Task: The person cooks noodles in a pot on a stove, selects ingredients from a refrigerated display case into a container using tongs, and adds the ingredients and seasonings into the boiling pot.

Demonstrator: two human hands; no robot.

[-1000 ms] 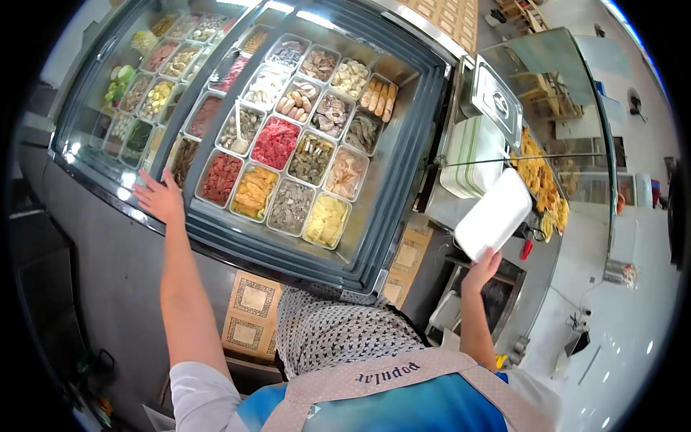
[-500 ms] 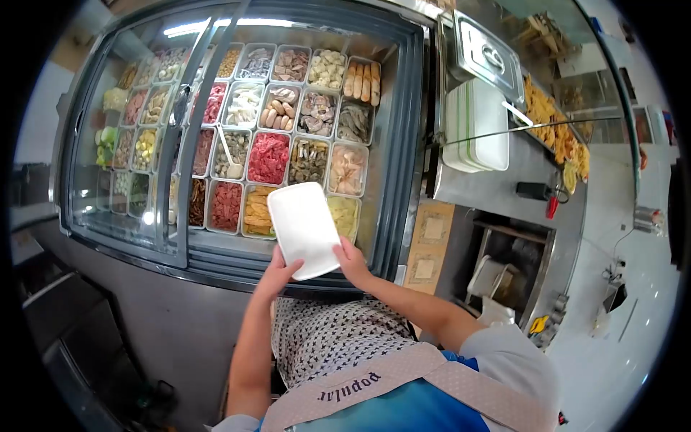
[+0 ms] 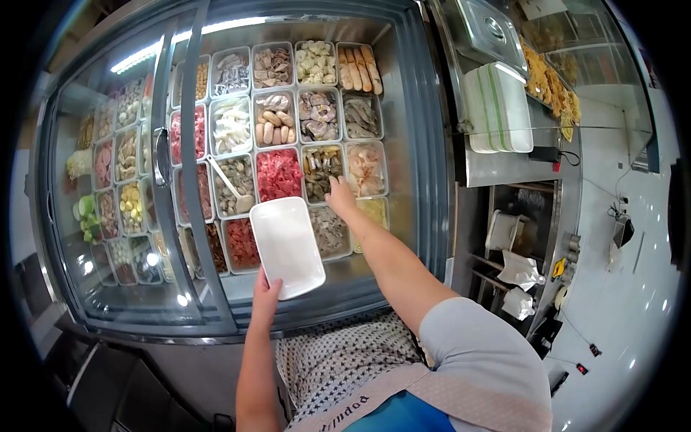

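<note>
A white rectangular tray [image 3: 288, 247] is gripped at its lower left edge by my left hand [image 3: 266, 294], over the open part of the display case [image 3: 425, 173]. My right hand [image 3: 340, 194] reaches over the food, at the lower right of a container of dark, grey-brown pieces [image 3: 322, 165]. Its fingers point down at that container's edge and their tips are partly hidden. Beside it are red meat [image 3: 279, 174], pale pink pieces [image 3: 366, 168] and grey pieces [image 3: 331, 232]. A white ladle [image 3: 232, 181] rests in a container further left.
Glass doors [image 3: 122, 216] cover the left part of the case. On the right counter stand stacked white trays [image 3: 498, 108] and a lidded metal pan [image 3: 491, 29], with fried food [image 3: 548, 83] behind glass. Below are metal shelves [image 3: 515, 216].
The white tray came from the right to over the case and passed into my left hand. My right hand has let go of it and moved forward to the containers.
</note>
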